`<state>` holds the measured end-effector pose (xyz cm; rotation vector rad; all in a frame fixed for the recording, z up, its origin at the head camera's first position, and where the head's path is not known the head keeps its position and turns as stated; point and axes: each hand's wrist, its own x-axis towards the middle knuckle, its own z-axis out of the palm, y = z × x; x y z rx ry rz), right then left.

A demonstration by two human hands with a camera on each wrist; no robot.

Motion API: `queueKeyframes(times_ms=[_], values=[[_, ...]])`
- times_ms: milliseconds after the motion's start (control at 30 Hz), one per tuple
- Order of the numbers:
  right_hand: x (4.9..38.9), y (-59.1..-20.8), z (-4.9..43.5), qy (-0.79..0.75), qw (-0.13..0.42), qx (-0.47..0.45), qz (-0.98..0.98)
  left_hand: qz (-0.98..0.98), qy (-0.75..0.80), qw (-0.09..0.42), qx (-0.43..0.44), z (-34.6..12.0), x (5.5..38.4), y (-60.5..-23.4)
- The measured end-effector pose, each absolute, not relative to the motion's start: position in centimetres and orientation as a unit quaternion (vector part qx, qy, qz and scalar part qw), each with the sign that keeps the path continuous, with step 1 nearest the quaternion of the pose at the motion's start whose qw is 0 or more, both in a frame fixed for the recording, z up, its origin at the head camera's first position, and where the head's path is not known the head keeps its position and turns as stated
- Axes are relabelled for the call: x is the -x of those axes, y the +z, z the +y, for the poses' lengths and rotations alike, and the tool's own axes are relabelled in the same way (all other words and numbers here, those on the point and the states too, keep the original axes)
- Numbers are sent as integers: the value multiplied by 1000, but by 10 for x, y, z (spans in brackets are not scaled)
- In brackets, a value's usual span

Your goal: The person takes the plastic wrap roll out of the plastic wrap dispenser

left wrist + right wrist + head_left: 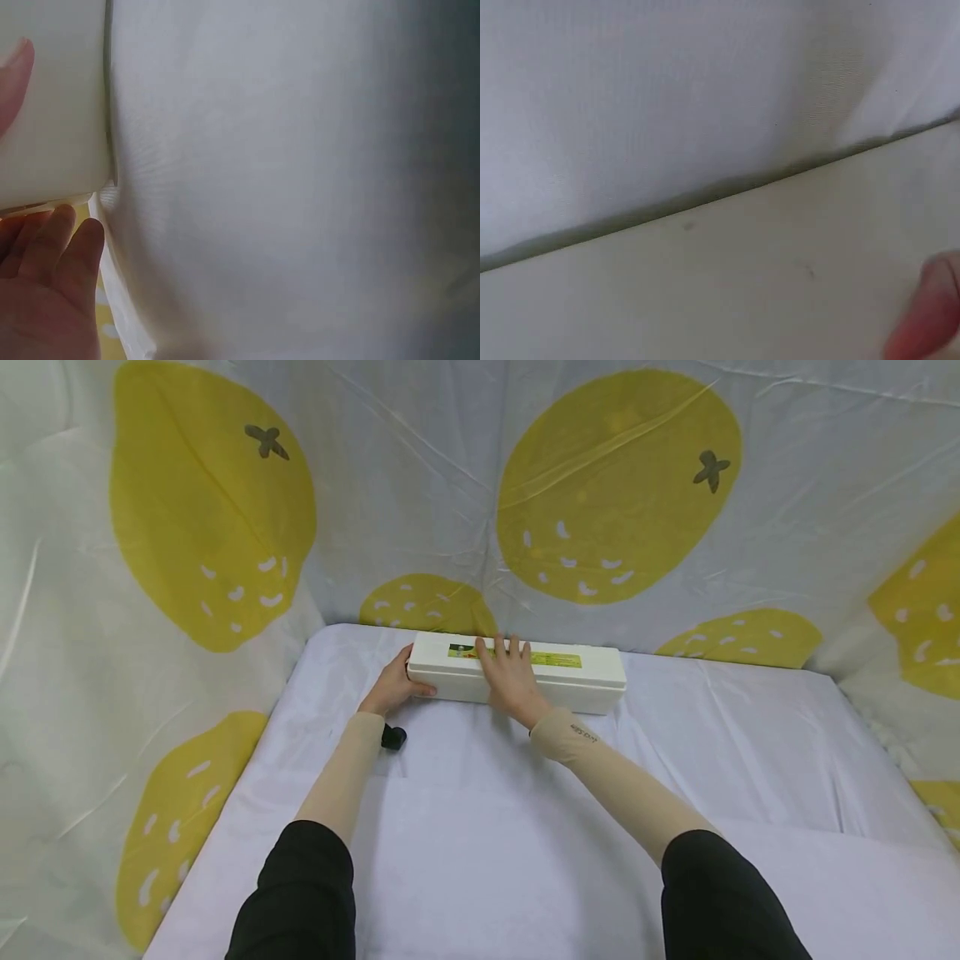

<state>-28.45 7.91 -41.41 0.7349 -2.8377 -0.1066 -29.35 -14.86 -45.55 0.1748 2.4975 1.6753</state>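
A long white foam box (517, 683) with a lid lies at the back of the bed-like white surface, a yellow-green label (555, 660) along its top. My left hand (393, 683) holds the box's left end, thumb along the front face and fingers round the end. In the left wrist view the fingers (56, 251) lie against that end. My right hand (512, 681) rests on the lid with fingers spread over the label. Its thumb (930, 307) shows beside the box's front face in the right wrist view. The back of the box is hidden.
White sheeting (480, 852) covers the surface, with creases at the right. Curtains with yellow lemon prints (618, 485) stand behind and at both sides, close behind the box. A small black device (393, 737) sits at the left wrist.
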Motion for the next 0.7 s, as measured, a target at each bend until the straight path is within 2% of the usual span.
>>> queueKeyframes(times_ms=[433,700], values=[[299,-388,88,-10,25,-294,-955,834,544,56,-72,-150,295,-455],[309,-375,110,63,-98,-304,-945,843,531,62,-56,-148,294,-457]])
